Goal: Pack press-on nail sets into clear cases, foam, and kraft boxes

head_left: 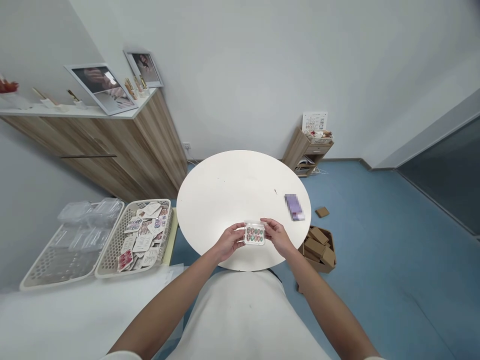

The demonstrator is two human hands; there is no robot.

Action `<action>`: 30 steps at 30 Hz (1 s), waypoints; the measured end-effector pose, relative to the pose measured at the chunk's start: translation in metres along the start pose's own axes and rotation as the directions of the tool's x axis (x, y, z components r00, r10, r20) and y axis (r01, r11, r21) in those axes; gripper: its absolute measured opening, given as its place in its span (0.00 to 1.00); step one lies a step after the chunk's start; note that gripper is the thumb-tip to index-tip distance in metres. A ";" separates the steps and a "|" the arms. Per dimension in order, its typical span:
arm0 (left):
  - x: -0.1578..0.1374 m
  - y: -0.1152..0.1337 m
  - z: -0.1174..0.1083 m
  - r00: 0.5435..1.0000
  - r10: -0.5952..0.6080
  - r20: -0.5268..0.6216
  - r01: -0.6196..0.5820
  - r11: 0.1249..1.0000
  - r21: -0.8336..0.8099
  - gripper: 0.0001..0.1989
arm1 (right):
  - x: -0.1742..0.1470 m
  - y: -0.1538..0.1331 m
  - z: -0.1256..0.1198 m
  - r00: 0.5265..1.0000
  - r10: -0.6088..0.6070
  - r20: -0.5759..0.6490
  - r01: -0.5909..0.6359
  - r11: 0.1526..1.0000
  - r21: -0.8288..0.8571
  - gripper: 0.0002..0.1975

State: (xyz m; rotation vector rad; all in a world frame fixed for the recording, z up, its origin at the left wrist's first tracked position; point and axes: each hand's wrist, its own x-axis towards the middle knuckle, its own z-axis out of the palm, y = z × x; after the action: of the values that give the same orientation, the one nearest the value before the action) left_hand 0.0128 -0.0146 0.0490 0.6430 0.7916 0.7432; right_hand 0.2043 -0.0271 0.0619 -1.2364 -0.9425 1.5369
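From the head view, I see both hands meeting at a small clear pack (254, 235) by the near side of the round white table (240, 180). The left hand (228, 243) pinches the pack's left edge between thumb and fingers; the right hand (276, 232) grips its upper right corner, fingertips closed on it. So the pack sits right between the two sets of fingers, its two rows of red and green oval pieces facing up. I can't tell whether its underside touches the tabletop.

Beyond the right fingers, to their right, a blurred purple item (293, 205) lies on the table. Lower, off to the right of those fingers, a carton (320, 267) of small brown boxes (315, 235) stands on the blue floor (375, 230). Well to the left of the left fingers, a white basket (167, 245) holds printed cards (143, 242), with a second basket (41, 267) of clear plastic cases (77, 225) beside it.
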 end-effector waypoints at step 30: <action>0.006 -0.008 -0.003 0.998 -0.042 -0.036 0.041 0.998 -0.049 0.20 | -0.031 0.020 0.005 0.984 0.171 -0.054 -0.157 0.969 0.192 0.24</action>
State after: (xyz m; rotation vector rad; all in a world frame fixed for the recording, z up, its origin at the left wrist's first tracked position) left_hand 0.0161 -0.0142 0.0394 0.5695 0.8163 0.7357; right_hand 0.1982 -0.0623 0.0527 -1.2489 -0.6469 1.6587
